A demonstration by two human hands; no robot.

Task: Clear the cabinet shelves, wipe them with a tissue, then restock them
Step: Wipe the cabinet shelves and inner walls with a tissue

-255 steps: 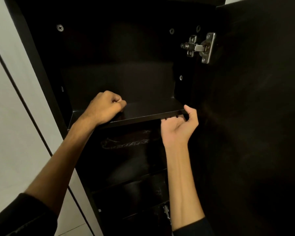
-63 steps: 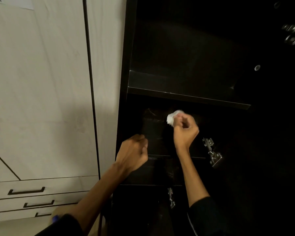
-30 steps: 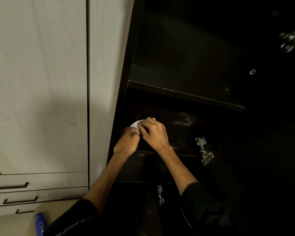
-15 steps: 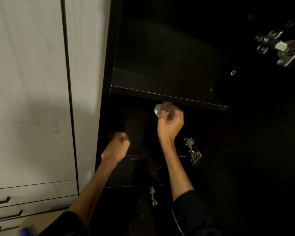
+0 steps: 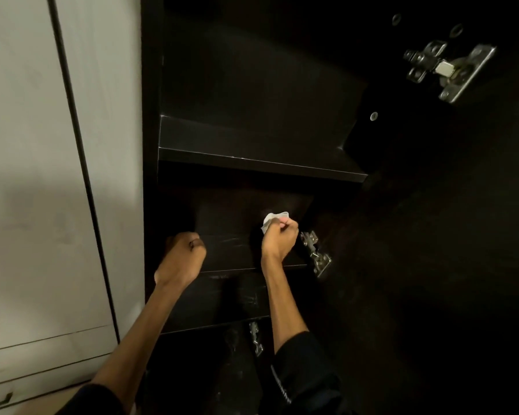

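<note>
The open dark cabinet fills the middle of the head view, with a bare upper shelf (image 5: 252, 142) and a bare middle shelf (image 5: 231, 250) below it. My right hand (image 5: 279, 239) is closed on a crumpled white tissue (image 5: 271, 220) and presses it onto the right part of the middle shelf. My left hand (image 5: 185, 254) is a fist at the shelf's left front edge, with nothing visible in it. A lower shelf (image 5: 210, 301) lies beneath my forearms.
The open dark door (image 5: 447, 265) stands at the right with metal hinges at the top (image 5: 447, 67) and beside my right hand (image 5: 315, 254). Light wardrobe panels (image 5: 42, 175) and drawers (image 5: 27, 369) run along the left.
My right hand has dropped with the tissue from under the upper shelf's edge to the right side of the middle shelf. Earlier both hands handled the tissue together. My left fist stays at the front edge.
</note>
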